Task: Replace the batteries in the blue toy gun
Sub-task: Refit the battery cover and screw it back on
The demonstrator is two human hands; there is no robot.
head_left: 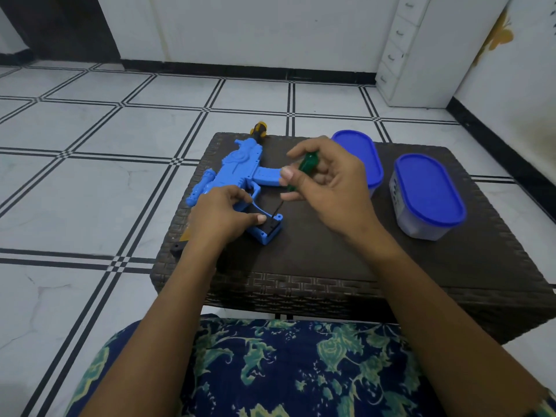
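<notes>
The blue toy gun (240,167) lies on its side on the dark woven table (331,260), its yellow and black muzzle at the far edge. My left hand (222,215) presses down on the gun's grip, thumb beside the black battery cover (270,228). My right hand (325,185) holds a green-handled screwdriver (301,173) upright. The screwdriver's dark shaft slants down to the black cover at the grip's end.
Two clear tubs with blue lids stand on the table's right side, one nearer (428,197) and one farther (359,158). A small black piece (177,248) and a yellow scrap (186,234) lie at the table's left edge. White tiled floor surrounds the table.
</notes>
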